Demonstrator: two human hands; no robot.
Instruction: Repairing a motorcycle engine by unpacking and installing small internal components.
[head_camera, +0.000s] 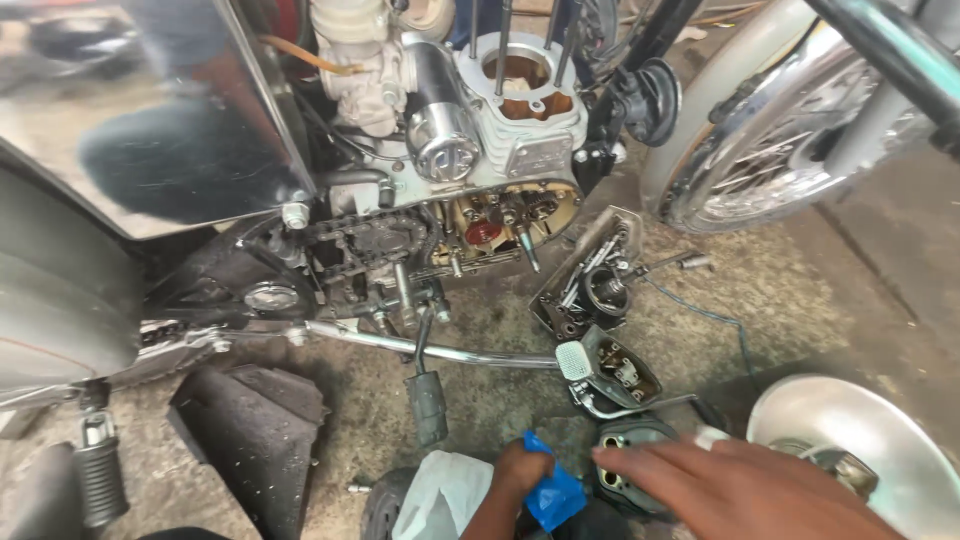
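Left hand (515, 470) closed on blue cloth (555, 493), low centre; right hand (740, 485) flat, fingers spread, empty, over dark engine part (625, 450); stripped motorcycle engine (500, 130), parts tray (585, 280), brake pedal (572, 360) beyond

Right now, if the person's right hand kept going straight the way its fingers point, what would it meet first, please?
The right hand points left, fingers spread. First in that line is most likely the blue packet pinched in the left hand, just past the dark metal engine part under the fingertips. Depth is unclear, so it might pass above.

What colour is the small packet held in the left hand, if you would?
Blue, in the head view: packet, left hand.
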